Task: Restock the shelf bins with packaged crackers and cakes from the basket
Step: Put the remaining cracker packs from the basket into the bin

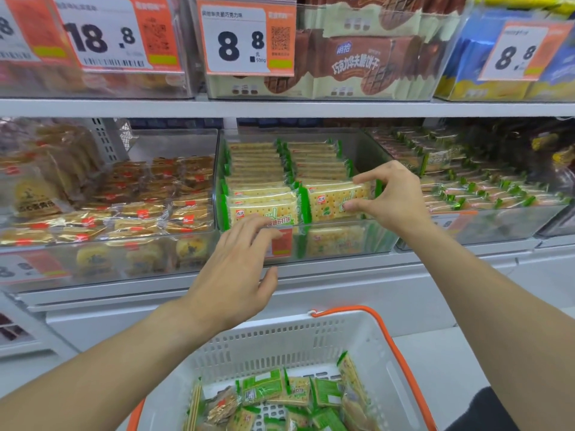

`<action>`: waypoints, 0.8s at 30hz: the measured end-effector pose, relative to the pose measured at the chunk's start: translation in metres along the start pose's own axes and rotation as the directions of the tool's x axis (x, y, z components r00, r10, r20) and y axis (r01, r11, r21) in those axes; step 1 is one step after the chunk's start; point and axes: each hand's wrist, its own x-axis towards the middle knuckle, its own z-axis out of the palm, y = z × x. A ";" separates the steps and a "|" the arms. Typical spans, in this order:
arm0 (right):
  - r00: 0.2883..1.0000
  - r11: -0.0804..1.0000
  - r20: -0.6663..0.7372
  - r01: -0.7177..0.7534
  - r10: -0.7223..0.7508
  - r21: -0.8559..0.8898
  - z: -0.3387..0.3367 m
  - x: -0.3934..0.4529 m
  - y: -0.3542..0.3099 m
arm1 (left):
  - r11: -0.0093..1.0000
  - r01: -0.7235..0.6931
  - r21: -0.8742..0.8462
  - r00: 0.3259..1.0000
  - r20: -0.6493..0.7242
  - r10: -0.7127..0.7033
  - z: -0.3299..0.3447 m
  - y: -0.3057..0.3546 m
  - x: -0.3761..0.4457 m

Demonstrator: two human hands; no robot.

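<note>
Supermarket shelving is filling your view, white rails running across it. Nearest you, at six o'clock, a white basket (pixel 367 346) with orange handles is sitting low, green cracker packs (pixel 295 391) lying loose inside it. Above it your left hand (pixel 231 278) is reaching forward, fingers straight and spread, fingertips touching the front wall of the clear middle bin (pixel 342 244). At two o'clock from it, your right hand (pixel 390 195) is pinching the front cracker pack (pixel 334 200) of the bin's right-hand row between thumb and fingers. Beyond, at twelve o'clock, chocolate wafer packs (pixel 357 62) are sitting behind an 8.8 price card (pixel 245 42).
</note>
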 end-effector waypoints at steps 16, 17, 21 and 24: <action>0.849 0.878 -0.273 0.478 -0.452 0.032 0.024 -0.045 -0.043 | 0.995 -0.011 -0.100 0.991 0.132 0.024 -0.002 0.016 -0.002; 0.844 0.858 -0.251 0.507 -0.474 0.082 0.036 -0.058 -0.050 | 0.998 0.033 -0.054 0.943 0.332 -0.014 0.002 0.014 -0.005; 0.926 0.927 0.153 0.311 -0.345 0.208 0.112 -0.134 -0.033 | 0.954 0.035 0.297 0.419 0.862 -0.284 0.021 -0.003 -0.024; 0.750 0.989 0.657 0.140 -0.075 -0.047 0.171 -0.206 0.014 | 0.941 0.008 0.339 0.378 0.870 -0.317 0.031 -0.011 -0.036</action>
